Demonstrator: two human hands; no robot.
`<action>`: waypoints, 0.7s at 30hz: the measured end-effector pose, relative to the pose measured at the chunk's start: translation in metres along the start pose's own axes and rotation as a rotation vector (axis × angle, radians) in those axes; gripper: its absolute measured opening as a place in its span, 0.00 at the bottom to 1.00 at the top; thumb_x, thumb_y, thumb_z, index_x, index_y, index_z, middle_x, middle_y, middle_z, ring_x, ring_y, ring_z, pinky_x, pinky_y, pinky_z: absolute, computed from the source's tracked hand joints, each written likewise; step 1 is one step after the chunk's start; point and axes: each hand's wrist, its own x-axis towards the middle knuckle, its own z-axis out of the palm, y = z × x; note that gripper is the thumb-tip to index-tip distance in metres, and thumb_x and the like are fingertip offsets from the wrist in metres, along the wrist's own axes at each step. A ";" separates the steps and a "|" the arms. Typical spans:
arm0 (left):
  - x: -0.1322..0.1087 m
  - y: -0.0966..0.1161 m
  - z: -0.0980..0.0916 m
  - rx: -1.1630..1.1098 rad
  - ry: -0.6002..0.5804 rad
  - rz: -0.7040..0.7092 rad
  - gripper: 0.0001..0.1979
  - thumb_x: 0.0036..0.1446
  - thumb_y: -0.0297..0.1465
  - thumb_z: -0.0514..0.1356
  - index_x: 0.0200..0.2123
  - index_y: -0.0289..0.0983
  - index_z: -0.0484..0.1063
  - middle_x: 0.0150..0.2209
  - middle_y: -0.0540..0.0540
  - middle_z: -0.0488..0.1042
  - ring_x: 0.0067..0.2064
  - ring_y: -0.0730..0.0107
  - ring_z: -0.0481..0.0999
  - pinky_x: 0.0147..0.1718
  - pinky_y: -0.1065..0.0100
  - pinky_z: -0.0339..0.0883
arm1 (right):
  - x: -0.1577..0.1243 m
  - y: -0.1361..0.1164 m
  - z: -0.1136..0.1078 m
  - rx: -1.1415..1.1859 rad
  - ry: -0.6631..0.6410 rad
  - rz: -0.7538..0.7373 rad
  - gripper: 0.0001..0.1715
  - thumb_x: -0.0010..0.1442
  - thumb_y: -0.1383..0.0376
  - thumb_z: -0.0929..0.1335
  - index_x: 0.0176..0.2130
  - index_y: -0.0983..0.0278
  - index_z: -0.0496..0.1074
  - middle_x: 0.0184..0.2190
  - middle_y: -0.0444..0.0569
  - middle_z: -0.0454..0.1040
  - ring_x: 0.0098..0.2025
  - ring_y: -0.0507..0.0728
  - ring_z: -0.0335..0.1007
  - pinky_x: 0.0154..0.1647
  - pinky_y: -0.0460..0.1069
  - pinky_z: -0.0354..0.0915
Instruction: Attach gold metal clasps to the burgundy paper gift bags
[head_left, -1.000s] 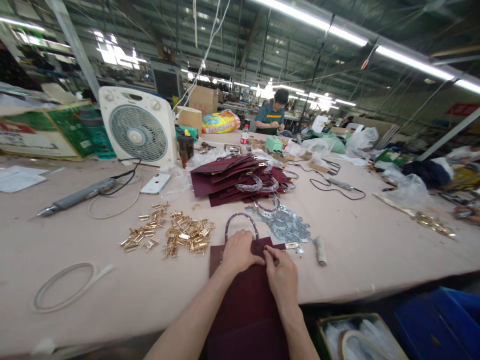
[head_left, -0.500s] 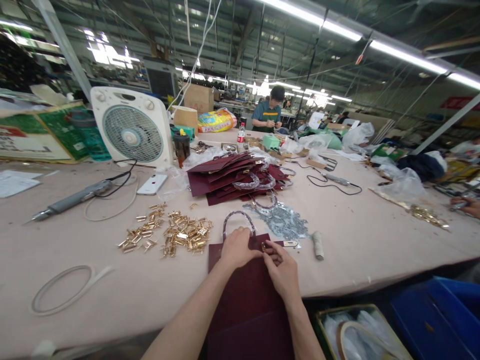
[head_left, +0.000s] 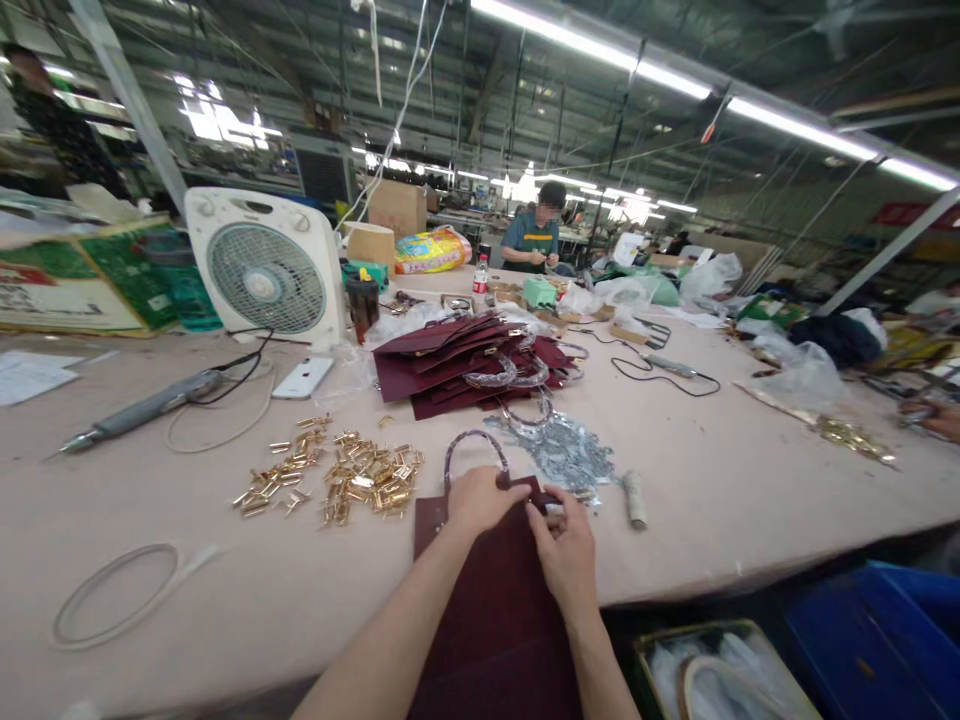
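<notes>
A maroon bag panel (head_left: 495, 610) lies at the near table edge and hangs toward me, its plastic-wrapped handle (head_left: 475, 437) arching above the top edge. My left hand (head_left: 480, 500) grips the panel's upper part, fingers curled beside the handle and thumb stretched right. At the upper right corner, my right hand (head_left: 568, 545) pinches a short maroon strap (head_left: 541, 498) between thumb and fingers. The strap's far end is mostly behind my fingers. Left of the panel lie piles of small gold metal fittings (head_left: 373, 478). Flat grey metal pieces (head_left: 574, 452) are heaped beyond my right hand.
Stacked maroon bag panels (head_left: 465, 360) lie ahead. A white fan (head_left: 266, 270), a phone (head_left: 303, 378) and a grey corded power tool (head_left: 142, 408) stand or lie on the left. A pale roll (head_left: 634, 500) is at right. A co-worker (head_left: 531, 235) sits across the table.
My right fingers have shifted at the panel's corner, and the strap's gold-tipped end, plain before, is now mostly covered. My left hand holds nearly the same place; the view has tilted slightly.
</notes>
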 end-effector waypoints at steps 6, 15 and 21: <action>-0.004 -0.001 -0.001 0.033 0.033 0.052 0.30 0.56 0.62 0.58 0.37 0.40 0.78 0.42 0.40 0.84 0.44 0.51 0.83 0.38 0.63 0.69 | 0.010 0.004 -0.007 0.047 -0.139 0.104 0.46 0.59 0.46 0.73 0.67 0.65 0.65 0.34 0.48 0.80 0.30 0.57 0.75 0.35 0.51 0.71; -0.005 0.001 0.007 0.064 0.054 0.105 0.26 0.60 0.56 0.58 0.39 0.37 0.77 0.43 0.38 0.82 0.46 0.50 0.81 0.42 0.61 0.69 | 0.020 0.003 -0.016 0.238 -0.256 0.126 0.38 0.53 0.48 0.77 0.56 0.64 0.75 0.34 0.48 0.79 0.27 0.54 0.69 0.28 0.48 0.66; -0.003 -0.001 0.008 0.066 0.027 0.123 0.22 0.62 0.52 0.60 0.39 0.38 0.77 0.42 0.39 0.82 0.46 0.51 0.81 0.45 0.61 0.69 | 0.024 0.002 -0.014 0.248 -0.281 0.150 0.37 0.50 0.48 0.79 0.52 0.65 0.76 0.26 0.44 0.76 0.22 0.51 0.63 0.22 0.46 0.59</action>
